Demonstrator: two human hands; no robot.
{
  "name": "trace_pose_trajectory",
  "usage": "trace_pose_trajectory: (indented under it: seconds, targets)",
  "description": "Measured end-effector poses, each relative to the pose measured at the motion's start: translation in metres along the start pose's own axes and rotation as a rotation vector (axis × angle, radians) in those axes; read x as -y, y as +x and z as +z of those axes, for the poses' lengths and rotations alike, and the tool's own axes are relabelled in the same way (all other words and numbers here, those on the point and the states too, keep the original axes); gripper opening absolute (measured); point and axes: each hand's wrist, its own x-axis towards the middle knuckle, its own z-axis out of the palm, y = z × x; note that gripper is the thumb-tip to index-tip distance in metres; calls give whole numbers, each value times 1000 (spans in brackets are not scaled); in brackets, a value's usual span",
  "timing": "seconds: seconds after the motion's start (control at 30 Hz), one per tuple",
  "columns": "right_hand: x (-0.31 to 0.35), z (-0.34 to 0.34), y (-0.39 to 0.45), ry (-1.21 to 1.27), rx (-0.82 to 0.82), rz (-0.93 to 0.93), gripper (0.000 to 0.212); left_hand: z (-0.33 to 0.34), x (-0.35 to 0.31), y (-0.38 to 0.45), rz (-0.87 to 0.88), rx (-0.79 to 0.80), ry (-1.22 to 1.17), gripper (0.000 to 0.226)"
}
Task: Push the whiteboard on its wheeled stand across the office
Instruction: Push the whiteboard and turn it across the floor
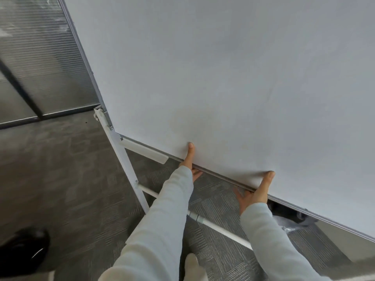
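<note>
Grey patterned carpet (60, 179) is filling the lower left of the view, with a ribbed glass partition (40, 57) running off toward 10 o'clock. Whiteboard (223, 78) is taking up most of the frame from 12 to 3 o'clock, its face looming close and its bottom rail slanting down toward 4 o'clock.

Left hand (189, 162) is gripping the bottom rail: thumb lying flat up the board face, fingers curling under the edge. Right hand (254, 192) is doing the same further along toward 4 o'clock, thumb on the face, fingers hooked beneath. Both hands are closing on the rail, not fully fisted.

White stand leg (123, 159) is dropping toward 7 o'clock from the board's lower corner; a crossbar (213, 225) is passing under both sleeves. Wheels are not in view.

Judgement on the step: pushing is likely under way. Doing it well means keeping force low and even across both hands, since an uneven push would swing the frame. Feet need keeping clear of the crossbar. A dark object (22, 248) is sitting at 8 o'clock on the floor, well off the leg; worth steering clear of it. Board is blocking the forward view, so checking around the edge is advisable.
</note>
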Motion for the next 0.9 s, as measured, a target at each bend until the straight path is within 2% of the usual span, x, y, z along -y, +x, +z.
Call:
trace_pose_trajectory:
  seconds: [0.17, 0.27, 0.37, 0.47, 0.57, 0.6, 0.7, 0.77, 0.9]
  targets:
    - [-32, 70, 26, -62, 34, 78, 154, -20, -55, 52, 31, -50, -31, 118]
    - [-49, 116, 37, -123, 37, 106, 146, -29, -90, 82, 45, -95, -65, 112]
    - [-65, 163, 49, -130, 22, 127, 149, -39, -122, 110, 51, -151, -88, 124]
    - [-79, 203, 63, -143, -2, 99, 120, -50, -150, 137, 64, -178, -127, 125]
    - [-98, 243, 76, -160, 1, 138, 143, -62, -181, 162, 82, -207, -146, 121]
    - [-103, 255, 80, -167, 7, 144, 144, -65, -191, 168, 88, -212, -138, 118]
    - [-122, 286, 91, -179, -4, 155, 115, -77, -216, 187, 107, -253, -128, 110]
    - [-133, 305, 99, -195, -7, 158, 108, -86, -232, 201, 115, -266, -144, 110]
    - [-162, 357, 113, -247, -13, 162, 100, -111, -271, 234, 134, -305, -164, 126]
